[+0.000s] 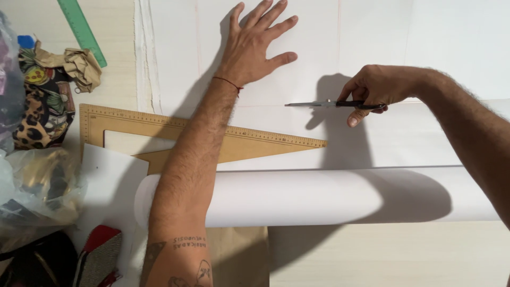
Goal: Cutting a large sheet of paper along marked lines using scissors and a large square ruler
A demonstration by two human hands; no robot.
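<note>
On a pale bench (pixel 372 260), the left hand (pixel 255 45) lay flat, fingers spread, steadying white paper (pixel 372 37); beside it, the right hand (pixel 374 87) gripped scissors (pixel 329 104) cutting.

White paper (pixel 372 42), tan set square (pixel 255 141), green ruler (pixel 82 32) — leopard-print fabric (pixel 42 114), black-handled scissors (pixel 334 104).

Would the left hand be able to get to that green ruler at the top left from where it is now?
Probably yes. The left hand lies flat on the white paper, holding nothing, and the green ruler lies in the open further left with only bare paper and table between them.
</note>
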